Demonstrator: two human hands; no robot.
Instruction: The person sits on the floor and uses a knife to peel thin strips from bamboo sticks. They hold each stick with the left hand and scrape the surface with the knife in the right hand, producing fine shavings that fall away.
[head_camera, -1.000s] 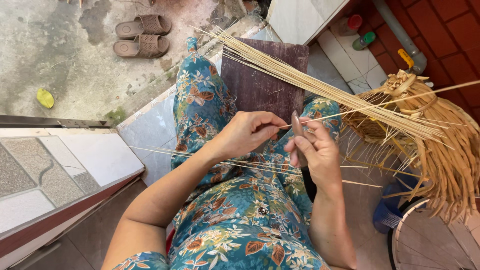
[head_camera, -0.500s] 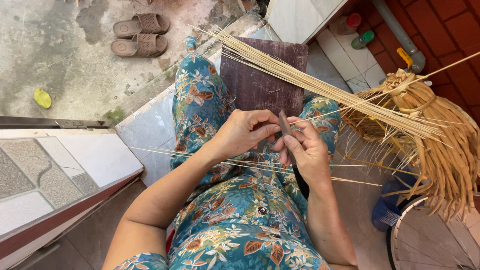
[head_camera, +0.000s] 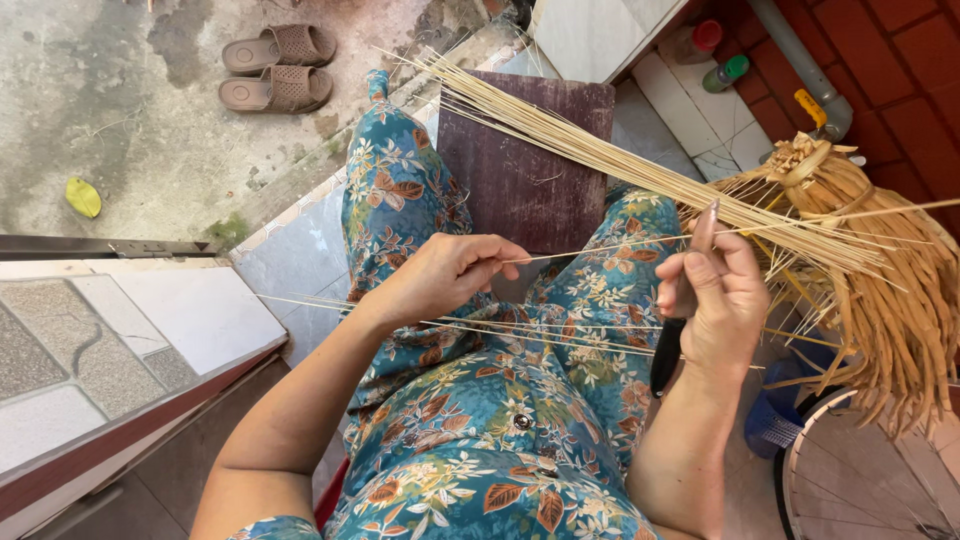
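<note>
A person sits on a tiled step (head_camera: 290, 260) in a blue flowered dress (head_camera: 480, 440), legs stretched toward a concrete yard where a pair of brown sandals (head_camera: 275, 65) lies. A dark purple board (head_camera: 520, 170) rests across the knees, and a long bundle of pale sticks (head_camera: 640, 170) runs over it toward a heap of dry palm leaves (head_camera: 880, 260) at the right side.

The work looks like stripping or scraping a single leaf rib clean. The left hand (head_camera: 445, 275) has its fingers pinched together on one thin stick (head_camera: 600, 247), which stretches across to the right hand (head_camera: 715, 300). The right hand is closed around a knife with a dark handle (head_camera: 667, 355), thumb up against the blade. A few finished sticks lie loose across the lap.

The next pull, by my judgement, calls for steady tension along the stick and a shallow blade angle, so the thin rib does not snap.
</note>
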